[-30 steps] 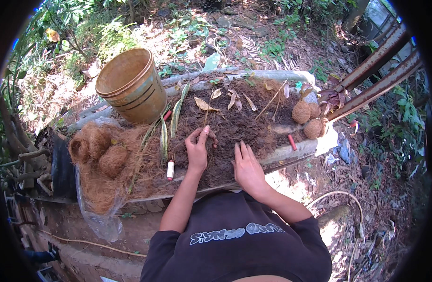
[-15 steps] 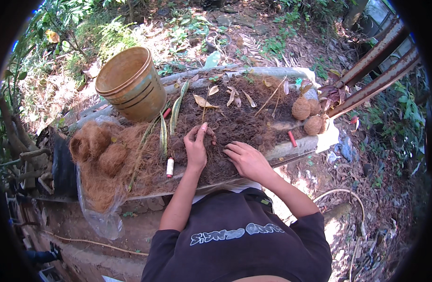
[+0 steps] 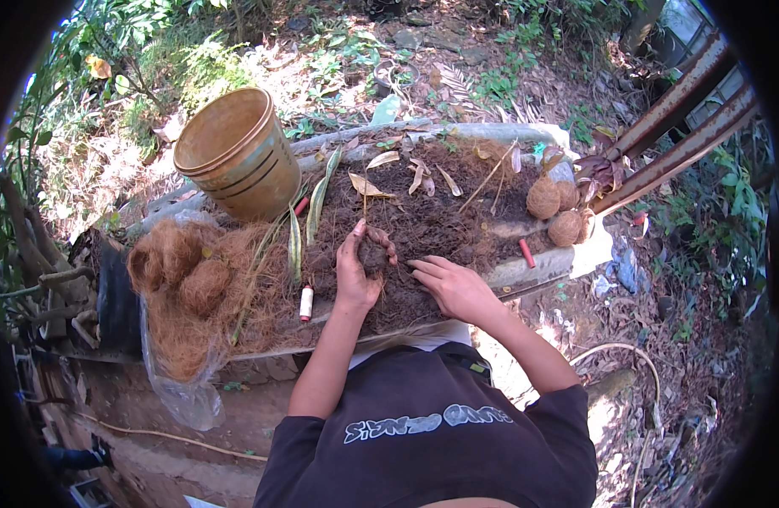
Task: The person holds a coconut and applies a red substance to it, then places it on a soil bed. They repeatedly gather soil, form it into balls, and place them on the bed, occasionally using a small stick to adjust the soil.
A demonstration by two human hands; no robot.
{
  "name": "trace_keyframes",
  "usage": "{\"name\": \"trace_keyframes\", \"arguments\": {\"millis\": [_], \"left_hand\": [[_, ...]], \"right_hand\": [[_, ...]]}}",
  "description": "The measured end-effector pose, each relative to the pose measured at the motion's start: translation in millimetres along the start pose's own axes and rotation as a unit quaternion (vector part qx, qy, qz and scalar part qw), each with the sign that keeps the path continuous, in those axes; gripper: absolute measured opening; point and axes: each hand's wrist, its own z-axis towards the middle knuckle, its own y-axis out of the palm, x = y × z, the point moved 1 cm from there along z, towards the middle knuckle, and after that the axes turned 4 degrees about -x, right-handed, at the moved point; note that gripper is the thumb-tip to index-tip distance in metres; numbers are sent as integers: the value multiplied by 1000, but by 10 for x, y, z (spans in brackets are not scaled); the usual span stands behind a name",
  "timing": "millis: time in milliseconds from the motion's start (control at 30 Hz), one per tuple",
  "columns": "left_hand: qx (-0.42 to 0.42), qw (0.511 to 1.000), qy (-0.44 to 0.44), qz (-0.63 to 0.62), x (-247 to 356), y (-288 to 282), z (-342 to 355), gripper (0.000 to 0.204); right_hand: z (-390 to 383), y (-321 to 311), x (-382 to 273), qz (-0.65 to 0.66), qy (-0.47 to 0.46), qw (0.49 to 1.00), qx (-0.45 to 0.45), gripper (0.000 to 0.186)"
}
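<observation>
My left hand is curled around a dark clump of soil, and a thin brown stem rises past its fingertips toward a dry yellow leaf. My right hand rests on the dark loose soil with fingers apart, the tips partly sunk in it. To the left of my left hand stand long green variegated leaves and a white thread spool.
A brown plastic pot leans at the back left. Coconut fibre with fibre balls heaps at left; more fibre balls and a red spool lie at right. Rusty metal posts slant in at far right.
My left hand has turned more palm-up and opened around the clump, its fingers now curling along the right side. My right hand has shifted slightly to the right, still on the soil.
</observation>
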Motion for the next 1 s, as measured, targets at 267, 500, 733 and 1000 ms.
{"name": "trace_keyframes", "arguments": {"millis": [267, 500, 733, 1000], "left_hand": [[11, 999, -6, 40, 23, -42, 30, 29], [1, 998, -21, 57, 12, -83, 72, 28], [-24, 997, -41, 67, -74, -91, 63, 28], [-43, 998, -45, -3, -120, 41, 66, 33]], "right_hand": [[-34, -22, 23, 15, 21, 1000, -5, 34], [90, -125, 208, 217, 106, 970, 27, 28], [92, -270, 437, 557, 267, 786, 29, 26], [200, -365, 150, 680, 224, 692, 89, 36]]}}
